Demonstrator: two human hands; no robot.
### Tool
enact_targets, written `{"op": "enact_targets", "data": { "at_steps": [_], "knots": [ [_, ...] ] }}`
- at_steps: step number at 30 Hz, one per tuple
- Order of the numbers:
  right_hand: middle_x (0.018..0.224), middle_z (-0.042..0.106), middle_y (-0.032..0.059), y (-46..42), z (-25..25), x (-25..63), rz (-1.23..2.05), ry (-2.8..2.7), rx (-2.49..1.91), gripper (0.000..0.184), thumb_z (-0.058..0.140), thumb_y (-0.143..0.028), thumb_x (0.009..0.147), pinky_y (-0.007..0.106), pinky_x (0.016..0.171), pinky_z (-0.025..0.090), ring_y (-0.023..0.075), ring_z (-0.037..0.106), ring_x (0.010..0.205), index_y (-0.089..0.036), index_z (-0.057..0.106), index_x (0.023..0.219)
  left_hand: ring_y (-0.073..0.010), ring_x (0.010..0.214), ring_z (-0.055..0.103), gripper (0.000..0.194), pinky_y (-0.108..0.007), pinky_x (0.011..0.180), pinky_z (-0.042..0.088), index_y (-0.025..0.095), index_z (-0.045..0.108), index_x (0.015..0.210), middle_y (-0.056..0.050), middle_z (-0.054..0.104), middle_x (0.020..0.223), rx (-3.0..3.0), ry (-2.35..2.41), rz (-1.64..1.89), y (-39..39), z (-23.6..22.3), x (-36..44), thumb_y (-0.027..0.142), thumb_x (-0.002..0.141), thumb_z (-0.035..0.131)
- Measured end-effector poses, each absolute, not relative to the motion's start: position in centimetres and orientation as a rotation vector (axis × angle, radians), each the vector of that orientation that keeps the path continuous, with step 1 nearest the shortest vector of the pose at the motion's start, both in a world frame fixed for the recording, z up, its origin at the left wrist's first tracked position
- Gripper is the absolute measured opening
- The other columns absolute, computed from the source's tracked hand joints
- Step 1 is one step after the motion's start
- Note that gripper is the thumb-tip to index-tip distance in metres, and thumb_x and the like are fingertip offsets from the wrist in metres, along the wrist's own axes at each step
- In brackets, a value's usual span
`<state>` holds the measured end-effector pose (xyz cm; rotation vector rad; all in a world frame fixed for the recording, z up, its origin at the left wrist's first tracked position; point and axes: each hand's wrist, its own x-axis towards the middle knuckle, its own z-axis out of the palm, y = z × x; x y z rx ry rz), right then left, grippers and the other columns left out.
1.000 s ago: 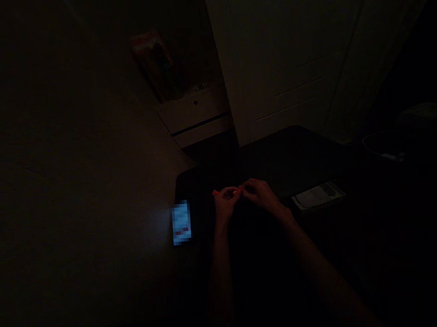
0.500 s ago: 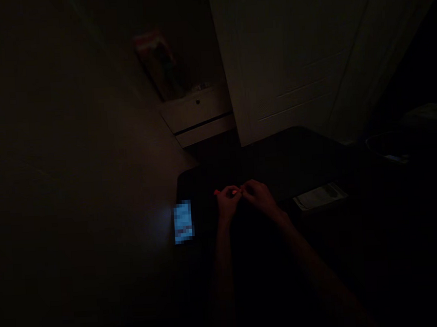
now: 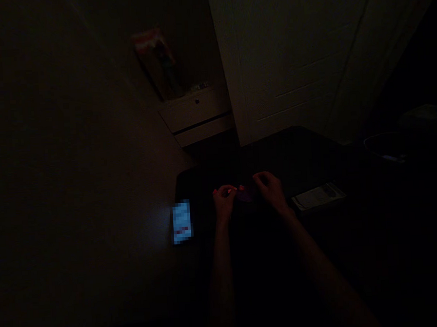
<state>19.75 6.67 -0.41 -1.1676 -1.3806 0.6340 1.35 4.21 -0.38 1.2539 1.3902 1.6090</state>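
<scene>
In the dark room, a person's left hand (image 3: 223, 203) pinches a small red object (image 3: 241, 187) at a black table (image 3: 294, 152), right of a glowing screen (image 3: 181, 221), while the right hand (image 3: 273, 190) hovers just beside it, fingers curled, though I cannot tell whether they grip anything.

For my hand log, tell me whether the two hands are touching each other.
No, a dark gap separates the left hand from the right hand.
</scene>
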Motion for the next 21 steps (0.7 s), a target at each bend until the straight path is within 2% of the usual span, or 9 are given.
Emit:
{"op": "enact_targets", "data": {
  "at_steps": [5, 21],
  "knots": [
    [0.1, 0.079, 0.0125, 7.2, -1.1, 20.5, 0.688, -1.33, -1.191, 0.045, 0.06, -0.06, 0.093, 0.041, 0.087, 0.056, 0.0279, 0.072, 0.095, -0.018, 0.075, 0.095, -0.0195, 0.08, 0.071, 0.01, -0.032, 0.079, 0.052, 0.019, 0.073, 0.077, -0.003, 0.075, 0.079, 1.254, 1.379, 1.609, 4.2, -0.5, 1.2, 0.027, 0.071, 0.075],
    [0.092, 0.08, 0.0095, 7.9, -2.0, 20.7, 0.743, -1.425, -1.176, 0.029, 0.065, -0.046, 0.087, 0.037, 0.08, 0.057, 0.0253, 0.073, 0.086, -0.019, 0.076, 0.088, -0.0191, 0.079, 0.071, 0.013, -0.032, 0.078, 0.053, 0.019, 0.072, 0.077, -0.004, 0.075, 0.078, 1.259, 1.379, 1.588, 3.9, 0.0, 1.3, 0.031, 0.073, 0.077]
  ]
}}
